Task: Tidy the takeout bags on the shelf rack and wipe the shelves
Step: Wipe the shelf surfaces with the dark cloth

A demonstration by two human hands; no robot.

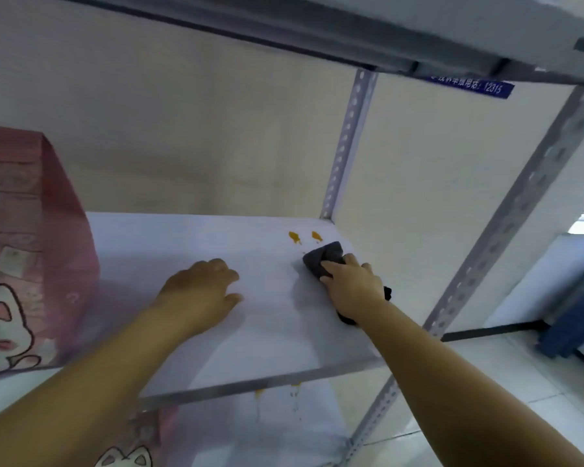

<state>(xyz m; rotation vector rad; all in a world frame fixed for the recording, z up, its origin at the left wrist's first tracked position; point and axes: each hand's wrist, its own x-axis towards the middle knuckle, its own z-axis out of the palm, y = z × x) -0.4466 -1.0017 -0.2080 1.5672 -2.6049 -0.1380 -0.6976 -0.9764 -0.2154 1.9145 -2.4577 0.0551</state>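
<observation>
While the left hand (199, 288) is resting empty on the shelf (182, 237), the right hand (351, 288) is gripping the cloth (321, 261), the orange stains (294, 236) lying just beyond its fingers (331, 266).

White shelf board (267, 332) under my grip, grey cloth (321, 261) in my right hand (351, 288) pressed on it; two orange stains (294, 236) just beyond that cloth; my left hand (199, 291) resting beside it; pink takeout bag (31, 247) standing well left of both

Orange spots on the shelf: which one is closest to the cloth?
The right-hand spot. It lies just beyond the grey cloth that the right hand grips, while the left spot sits farther from it.
</observation>
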